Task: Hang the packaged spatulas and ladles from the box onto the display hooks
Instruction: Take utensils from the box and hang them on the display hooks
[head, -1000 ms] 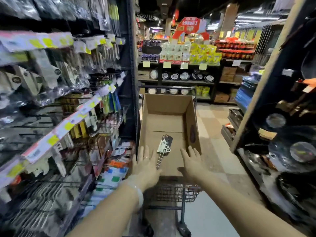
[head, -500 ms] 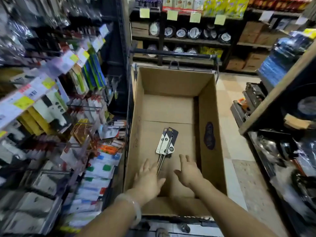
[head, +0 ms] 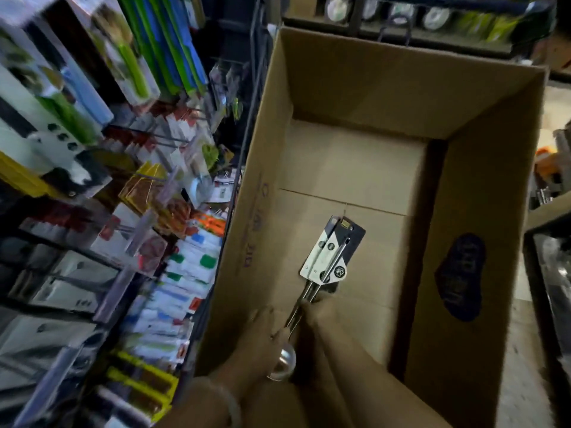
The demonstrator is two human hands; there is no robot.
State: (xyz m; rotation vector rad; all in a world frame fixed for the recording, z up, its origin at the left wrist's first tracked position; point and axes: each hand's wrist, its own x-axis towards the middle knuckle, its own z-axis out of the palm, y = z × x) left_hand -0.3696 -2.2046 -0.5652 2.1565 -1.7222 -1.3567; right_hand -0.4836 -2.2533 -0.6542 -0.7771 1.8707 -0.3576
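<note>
Both hands in box (head: 482, 186): left hand (head: 262, 344) and right hand (head: 318, 313) grip the packaged ladles (head: 332, 257) by their handles; best lifted level, cards together.

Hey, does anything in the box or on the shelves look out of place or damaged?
Nothing stands out. The cardboard box looks intact and holds only the packaged ladles, lying diagonally on its floor. Both hands are at their handles.

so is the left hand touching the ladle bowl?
Touching. The head view shows the left hand reaching into the box, its fingers lying against the ladle bowl with no gap visible.
</note>
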